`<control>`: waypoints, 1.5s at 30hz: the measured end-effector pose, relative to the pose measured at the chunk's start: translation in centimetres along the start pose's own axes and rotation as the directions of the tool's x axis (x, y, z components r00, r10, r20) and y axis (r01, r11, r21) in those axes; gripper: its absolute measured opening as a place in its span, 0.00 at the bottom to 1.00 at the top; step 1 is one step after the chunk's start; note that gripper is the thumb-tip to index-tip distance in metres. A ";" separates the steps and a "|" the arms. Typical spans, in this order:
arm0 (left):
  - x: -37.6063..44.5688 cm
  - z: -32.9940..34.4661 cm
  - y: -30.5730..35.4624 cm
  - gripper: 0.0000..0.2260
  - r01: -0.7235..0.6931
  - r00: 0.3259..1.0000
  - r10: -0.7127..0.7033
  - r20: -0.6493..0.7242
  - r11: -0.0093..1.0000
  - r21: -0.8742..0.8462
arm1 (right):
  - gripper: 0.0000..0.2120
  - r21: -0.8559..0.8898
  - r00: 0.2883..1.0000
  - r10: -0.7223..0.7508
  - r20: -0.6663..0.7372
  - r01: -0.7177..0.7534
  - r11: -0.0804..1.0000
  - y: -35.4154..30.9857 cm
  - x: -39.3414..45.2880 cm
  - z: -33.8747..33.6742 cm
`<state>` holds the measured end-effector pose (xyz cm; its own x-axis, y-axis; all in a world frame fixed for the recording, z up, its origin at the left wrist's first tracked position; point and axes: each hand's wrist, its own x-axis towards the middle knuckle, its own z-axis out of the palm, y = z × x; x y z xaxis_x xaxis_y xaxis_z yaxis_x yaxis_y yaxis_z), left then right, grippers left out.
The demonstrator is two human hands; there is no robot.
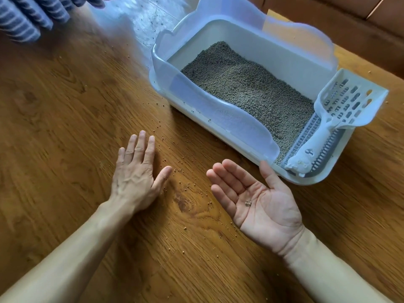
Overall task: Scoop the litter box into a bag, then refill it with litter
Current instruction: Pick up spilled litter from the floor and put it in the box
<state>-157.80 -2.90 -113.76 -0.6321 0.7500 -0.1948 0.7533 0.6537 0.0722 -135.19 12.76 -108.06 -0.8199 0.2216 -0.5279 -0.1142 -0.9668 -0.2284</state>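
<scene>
Two bare hands lie low over a wooden floor [65, 127] in the head view. On the left, the left hand [135, 176] rests palm down on the boards, its fingers straight and close together, thumb spread to the side, holding nothing. On the right, the right hand [255, 197] is turned palm up with the fingers relaxed and slightly apart; a few litter grains [247, 203] sit in the hollow of its palm, carried rather than gripped, and its thumb tip is right at the near corner of the litter box [188, 92]. That box, white with a translucent bluish rim, stands on the floor at upper right of the hands and holds a bed of grey-brown litter [244, 88] across its base. A white slotted scoop [347, 103] lies over the box's right end, its handle running down toward the near corner over a grated strip. Scattered loose grains [181, 182] dot the floor between and around the hands and along the box's near side. A striped blue-and-white fabric [26, 14] shows at the top left corner.
</scene>
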 end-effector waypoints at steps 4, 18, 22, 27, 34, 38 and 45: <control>3.6 -0.8 0.3 0.42 -0.074 0.997 0.073 0.020 0.997 0.035 | 0.34 -0.001 1.000 0.009 0.013 -0.009 1.000 0.0 0.2 0.1; 0.8 0.7 2.8 0.40 -0.376 0.926 0.374 0.056 0.926 0.028 | 0.33 -0.007 0.998 0.045 0.042 -0.045 0.999 0.6 0.7 0.0; -1.8 1.5 3.2 0.37 -0.531 0.847 0.531 0.024 0.847 0.002 | 0.34 -0.006 0.997 0.053 0.051 -0.053 0.999 0.7 0.9 0.1; -1.0 0.6 2.0 0.35 -0.483 0.871 0.474 -0.127 0.874 -0.050 | 0.34 -0.009 0.997 0.051 0.052 -0.050 0.999 0.5 0.8 -0.2; 4.6 0.5 -0.3 0.44 -0.148 0.988 0.144 0.061 0.987 0.062 | 0.34 0.003 0.998 0.034 0.054 -0.035 0.999 -0.2 0.7 -0.6; 2.1 0.9 1.6 0.45 -0.317 0.947 0.313 0.065 0.946 0.064 | 0.34 0.011 0.998 0.030 0.064 -0.031 0.999 -0.3 0.7 -0.4; -2.4 2.5 5.9 0.42 -0.513 0.858 0.512 0.036 0.859 0.003 | 0.34 -0.010 0.997 0.038 0.073 -0.037 0.999 -0.1 0.8 -0.4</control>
<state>-151.35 -1.07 -115.28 -0.1501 0.9748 -0.1650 0.9714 0.1765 0.1591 -135.59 13.10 -108.73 -0.8626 0.1752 -0.4746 -0.0784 -0.9731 -0.2166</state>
